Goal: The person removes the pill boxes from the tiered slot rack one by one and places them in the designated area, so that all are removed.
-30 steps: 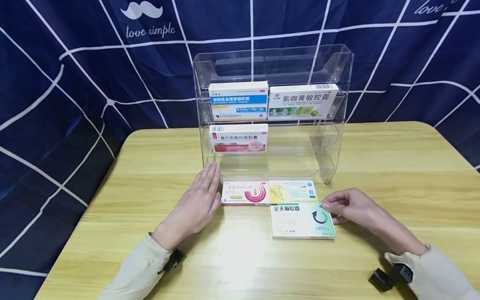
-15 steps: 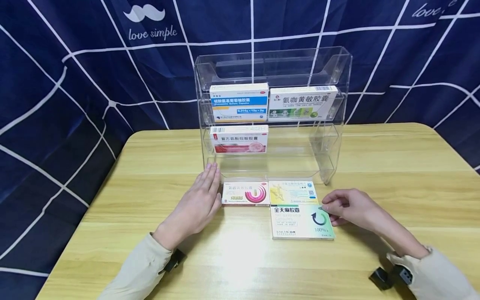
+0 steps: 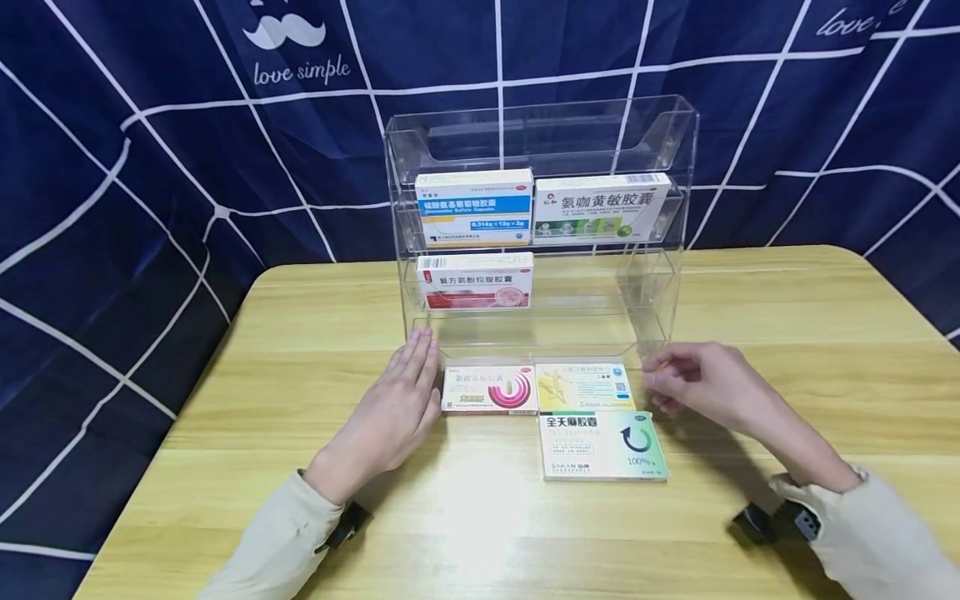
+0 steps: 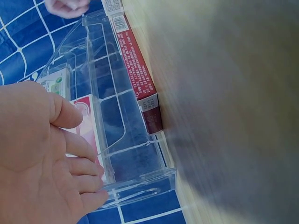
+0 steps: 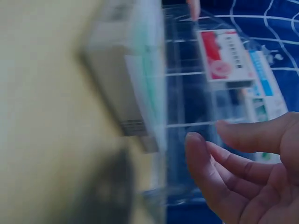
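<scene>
My left hand [image 3: 386, 404] lies with its fingers extended at the lower left corner of the clear acrylic rack [image 3: 487, 340], beside a pink-and-white medicine box [image 3: 489, 390]. Its palm shows bare in the left wrist view. My right hand [image 3: 708, 383] hovers just right of a yellow-and-white medicine box [image 3: 585, 387], its thumb and index finger a little apart in the right wrist view with nothing between them. Nearer to me, a green-and-white medicine box [image 3: 603, 447] lies flat, its back edge against the yellow one. All three boxes are in front of the rack on the wooden table [image 3: 322, 317].
Inside the rack stand a blue-and-white box [image 3: 476, 208] and a green-banded white box [image 3: 602, 208] side by side. A red-and-white box [image 3: 476, 282] leans in the tier below. A dark blue gridded cloth [image 3: 300, 167] hangs behind the table.
My right hand has let go of the green-and-white box's upper right corner and moved back, to beside the yellow box. The left hand stays where it was.
</scene>
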Action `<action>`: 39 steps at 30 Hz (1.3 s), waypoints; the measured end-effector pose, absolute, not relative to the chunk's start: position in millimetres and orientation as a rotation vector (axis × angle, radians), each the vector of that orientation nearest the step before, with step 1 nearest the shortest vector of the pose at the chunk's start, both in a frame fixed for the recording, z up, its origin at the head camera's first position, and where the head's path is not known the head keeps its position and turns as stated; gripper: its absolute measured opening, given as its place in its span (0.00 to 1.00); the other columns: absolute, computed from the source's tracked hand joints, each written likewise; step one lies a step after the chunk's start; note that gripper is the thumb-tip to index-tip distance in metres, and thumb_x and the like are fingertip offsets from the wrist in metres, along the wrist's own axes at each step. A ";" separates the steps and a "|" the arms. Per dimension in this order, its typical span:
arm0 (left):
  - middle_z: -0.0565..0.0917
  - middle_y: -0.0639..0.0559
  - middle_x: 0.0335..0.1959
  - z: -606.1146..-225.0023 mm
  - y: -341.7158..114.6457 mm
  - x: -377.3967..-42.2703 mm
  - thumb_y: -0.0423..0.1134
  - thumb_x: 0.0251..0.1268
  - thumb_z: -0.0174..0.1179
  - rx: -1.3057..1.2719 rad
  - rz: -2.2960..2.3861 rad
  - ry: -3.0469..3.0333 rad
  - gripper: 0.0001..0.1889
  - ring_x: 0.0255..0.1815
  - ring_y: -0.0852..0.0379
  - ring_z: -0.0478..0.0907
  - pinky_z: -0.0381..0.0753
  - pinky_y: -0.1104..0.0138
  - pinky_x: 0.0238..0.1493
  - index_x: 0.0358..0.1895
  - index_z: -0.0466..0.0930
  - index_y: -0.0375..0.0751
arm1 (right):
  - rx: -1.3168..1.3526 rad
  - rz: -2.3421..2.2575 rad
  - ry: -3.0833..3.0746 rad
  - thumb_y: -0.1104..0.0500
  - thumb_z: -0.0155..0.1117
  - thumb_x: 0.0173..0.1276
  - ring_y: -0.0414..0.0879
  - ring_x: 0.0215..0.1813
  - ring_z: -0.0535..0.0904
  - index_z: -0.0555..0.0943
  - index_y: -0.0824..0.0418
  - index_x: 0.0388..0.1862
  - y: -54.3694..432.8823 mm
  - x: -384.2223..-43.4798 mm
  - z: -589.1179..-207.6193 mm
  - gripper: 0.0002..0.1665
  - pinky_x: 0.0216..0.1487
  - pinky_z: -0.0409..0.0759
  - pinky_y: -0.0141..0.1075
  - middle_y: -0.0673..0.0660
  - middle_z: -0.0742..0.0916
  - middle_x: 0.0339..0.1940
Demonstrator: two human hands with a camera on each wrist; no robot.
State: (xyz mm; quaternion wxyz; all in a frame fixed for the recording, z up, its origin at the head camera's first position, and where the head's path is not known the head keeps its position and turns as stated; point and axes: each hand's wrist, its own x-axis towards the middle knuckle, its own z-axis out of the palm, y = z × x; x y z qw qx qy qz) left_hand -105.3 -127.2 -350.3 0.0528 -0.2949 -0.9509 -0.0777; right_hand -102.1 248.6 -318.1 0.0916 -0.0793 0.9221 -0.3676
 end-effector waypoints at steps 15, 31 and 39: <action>0.50 0.30 0.75 -351.2 -128.2 -103.5 0.41 0.75 0.42 -0.891 -0.229 -2.898 0.30 0.77 0.39 0.44 0.49 0.51 0.75 0.72 0.51 0.23 | -0.350 -1.249 2.933 0.53 0.63 0.69 0.54 0.48 0.84 0.83 0.63 0.50 191.4 -140.1 -282.6 0.17 0.49 0.84 0.46 0.61 0.87 0.48; 0.49 0.30 0.75 -351.8 -129.1 -104.2 0.41 0.75 0.42 -0.895 -0.223 -2.894 0.31 0.77 0.39 0.44 0.50 0.51 0.75 0.72 0.51 0.23 | -0.410 -1.469 2.938 0.65 0.64 0.66 0.55 0.50 0.83 0.81 0.67 0.52 144.7 -175.3 -289.4 0.16 0.53 0.82 0.43 0.64 0.86 0.50; 0.49 0.31 0.75 -351.4 -129.3 -104.1 0.40 0.74 0.43 -0.890 -0.227 -2.891 0.31 0.77 0.39 0.45 0.50 0.51 0.75 0.72 0.51 0.23 | -0.399 -1.470 2.927 0.62 0.65 0.66 0.54 0.50 0.83 0.81 0.66 0.54 136.8 -185.0 -292.9 0.18 0.52 0.82 0.44 0.62 0.86 0.50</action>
